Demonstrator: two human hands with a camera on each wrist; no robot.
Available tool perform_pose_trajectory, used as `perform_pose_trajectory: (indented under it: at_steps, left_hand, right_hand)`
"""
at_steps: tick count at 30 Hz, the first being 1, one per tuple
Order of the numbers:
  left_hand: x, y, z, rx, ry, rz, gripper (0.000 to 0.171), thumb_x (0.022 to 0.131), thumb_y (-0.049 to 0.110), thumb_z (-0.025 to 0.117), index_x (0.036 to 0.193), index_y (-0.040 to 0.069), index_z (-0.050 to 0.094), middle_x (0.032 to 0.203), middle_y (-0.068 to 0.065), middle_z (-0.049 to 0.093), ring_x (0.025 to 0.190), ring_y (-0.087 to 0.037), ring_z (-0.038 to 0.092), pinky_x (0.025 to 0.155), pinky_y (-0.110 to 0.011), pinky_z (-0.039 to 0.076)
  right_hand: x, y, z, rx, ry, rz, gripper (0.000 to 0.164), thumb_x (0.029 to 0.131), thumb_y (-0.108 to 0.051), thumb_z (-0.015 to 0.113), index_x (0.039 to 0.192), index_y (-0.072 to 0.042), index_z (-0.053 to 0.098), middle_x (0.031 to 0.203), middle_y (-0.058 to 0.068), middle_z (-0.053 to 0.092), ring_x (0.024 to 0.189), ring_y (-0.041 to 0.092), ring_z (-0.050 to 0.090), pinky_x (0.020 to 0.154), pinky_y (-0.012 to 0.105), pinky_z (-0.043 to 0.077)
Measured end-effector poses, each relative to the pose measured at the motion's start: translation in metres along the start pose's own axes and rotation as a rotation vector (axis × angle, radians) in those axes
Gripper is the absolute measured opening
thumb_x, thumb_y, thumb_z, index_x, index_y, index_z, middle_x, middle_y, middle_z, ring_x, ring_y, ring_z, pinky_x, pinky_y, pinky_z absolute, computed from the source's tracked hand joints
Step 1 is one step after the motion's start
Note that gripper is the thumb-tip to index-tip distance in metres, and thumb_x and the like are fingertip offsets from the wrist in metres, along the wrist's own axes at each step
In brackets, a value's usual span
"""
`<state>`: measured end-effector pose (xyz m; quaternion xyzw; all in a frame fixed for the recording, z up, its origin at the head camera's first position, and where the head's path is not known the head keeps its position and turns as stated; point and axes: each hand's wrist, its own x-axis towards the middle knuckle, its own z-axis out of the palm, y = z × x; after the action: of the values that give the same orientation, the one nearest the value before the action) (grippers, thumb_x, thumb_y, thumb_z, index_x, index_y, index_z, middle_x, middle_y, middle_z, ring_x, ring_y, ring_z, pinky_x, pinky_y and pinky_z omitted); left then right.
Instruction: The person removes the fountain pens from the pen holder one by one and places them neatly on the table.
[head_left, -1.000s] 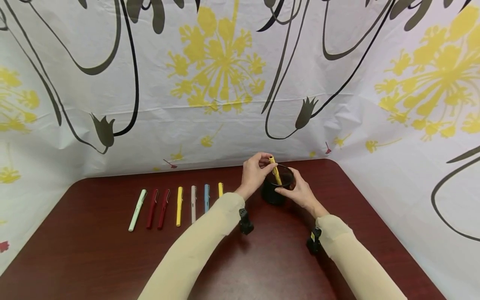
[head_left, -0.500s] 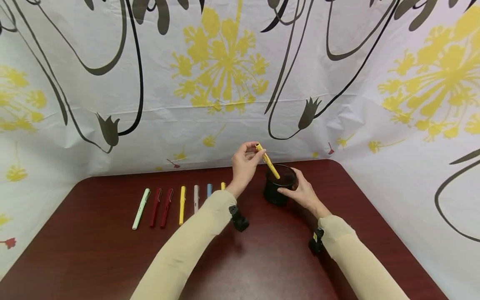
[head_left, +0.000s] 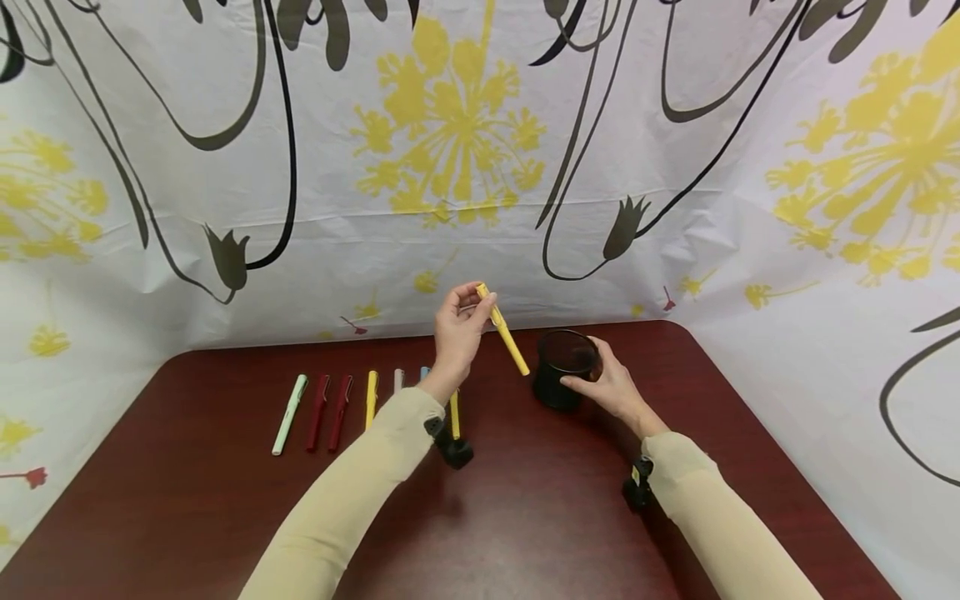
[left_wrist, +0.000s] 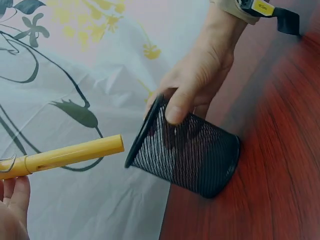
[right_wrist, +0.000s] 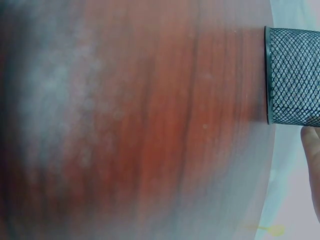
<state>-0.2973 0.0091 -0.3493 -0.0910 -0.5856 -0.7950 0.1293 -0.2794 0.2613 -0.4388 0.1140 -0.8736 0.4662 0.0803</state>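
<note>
My left hand (head_left: 459,333) pinches a yellow pen (head_left: 504,329) near its capped upper end. The pen slants down to the right in the air, its lower end just left of a black mesh pen cup (head_left: 558,379). In the left wrist view the yellow pen (left_wrist: 75,154) points at the cup's rim, outside the opening. My right hand (head_left: 615,387) grips the cup at its right side, thumb in front near the rim. The cup (right_wrist: 295,75) stands upright on the table, and no pen shows inside it.
Left of the cup lies a row of pens on the dark red table (head_left: 525,517): a pale green pen (head_left: 289,415), two dark red pens, and several others partly behind my left arm. Another yellow pen (head_left: 454,415) lies nearest the cup. A patterned curtain (head_left: 337,208) hangs behind.
My left hand has drawn the yellow pen up out of the cup and moved left with it. The right hand has kept its hold on the cup.
</note>
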Motion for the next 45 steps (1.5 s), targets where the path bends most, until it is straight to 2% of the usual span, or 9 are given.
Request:
perform_pose_trajectory:
  at_steps: [4,9,16,20,24,28,35,41,45]
  left_hand:
    - [-0.002,-0.001,-0.013,-0.003,0.023,-0.043,0.030,0.087,0.009,0.067,0.115,0.002,0.059,0.091,0.001,0.057,0.074,-0.007,0.061,0.067,-0.023,0.055]
    - [-0.004,-0.002,-0.030,0.074,0.036,-0.071,0.031,0.087,0.011,0.068,0.115,0.003,0.059,0.093,0.001,0.059,0.076,-0.005,0.061,0.069,-0.025,0.056]
    - [-0.008,-0.002,-0.055,0.180,0.050,-0.114,0.034,0.087,0.016,0.068,0.118,0.004,0.059,0.095,0.000,0.061,0.076,-0.005,0.061,0.079,-0.041,0.055]
    - [-0.009,-0.001,-0.071,0.233,0.073,-0.140,0.032,0.087,0.017,0.069,0.116,0.007,0.061,0.096,0.000,0.062,0.074,-0.004,0.061,0.072,-0.031,0.056]
    - [-0.010,0.002,-0.088,0.275,0.086,-0.156,0.032,0.087,0.017,0.069,0.116,0.006,0.060,0.098,-0.003,0.062,0.074,-0.004,0.061,0.069,-0.027,0.056]
    - [-0.010,0.007,-0.108,0.345,0.087,-0.164,0.035,0.088,0.020,0.068,0.118,0.007,0.059,0.102,-0.007,0.062,0.075,-0.005,0.062,0.074,-0.032,0.057]
    - [-0.010,0.017,-0.149,0.484,0.090,-0.197,0.040,0.088,0.027,0.067,0.122,0.008,0.059,0.113,-0.013,0.062,0.078,-0.002,0.062,0.079,-0.034,0.056]
    - [-0.012,0.023,-0.187,0.561,0.127,-0.216,0.042,0.088,0.028,0.066,0.123,0.005,0.059,0.115,-0.015,0.062,0.074,0.004,0.060,0.075,-0.027,0.056]
    - [-0.012,0.031,-0.208,0.604,0.156,-0.244,0.045,0.088,0.032,0.066,0.123,0.005,0.060,0.113,-0.012,0.064,0.071,0.005,0.061,0.073,-0.027,0.056]
  right_hand:
    - [-0.001,0.000,0.000,-0.005,-0.004,-0.007,0.079,0.079,-0.027,0.077,0.142,-0.011,0.031,0.132,0.017,0.050,0.112,0.030,0.053,0.087,0.041,0.047]
    - [0.000,-0.001,0.000,-0.007,0.003,-0.005,0.078,0.079,-0.026,0.077,0.141,-0.011,0.032,0.132,0.017,0.050,0.110,0.028,0.052,0.087,0.041,0.045]
    - [-0.004,-0.020,-0.003,-0.014,0.000,-0.012,0.075,0.081,-0.016,0.075,0.140,-0.004,0.033,0.130,0.020,0.051,0.107,0.029,0.052,0.084,0.038,0.045]
    - [-0.006,-0.031,-0.004,-0.006,-0.003,-0.026,0.075,0.080,-0.011,0.075,0.140,0.001,0.032,0.130,0.025,0.050,0.112,0.035,0.051,0.086,0.043,0.044]
    - [-0.001,-0.017,-0.001,-0.034,-0.001,-0.022,0.076,0.080,-0.017,0.076,0.141,-0.004,0.032,0.131,0.021,0.050,0.106,0.031,0.052,0.082,0.037,0.044]
    - [0.004,-0.003,0.001,-0.039,-0.001,-0.032,0.077,0.080,-0.023,0.076,0.141,-0.008,0.032,0.131,0.018,0.050,0.107,0.029,0.052,0.081,0.032,0.045]
    - [0.004,-0.002,-0.001,-0.011,-0.004,-0.018,0.077,0.079,-0.025,0.077,0.141,-0.011,0.033,0.132,0.015,0.050,0.115,0.026,0.051,0.084,0.022,0.043]
    - [0.004,-0.002,0.000,0.018,-0.015,-0.017,0.078,0.079,-0.024,0.077,0.141,-0.010,0.032,0.133,0.016,0.049,0.116,0.027,0.050,0.090,0.043,0.044]
    - [0.004,0.000,0.000,0.035,-0.025,-0.022,0.078,0.080,-0.024,0.077,0.142,-0.010,0.032,0.134,0.017,0.048,0.117,0.028,0.051,0.089,0.039,0.046]
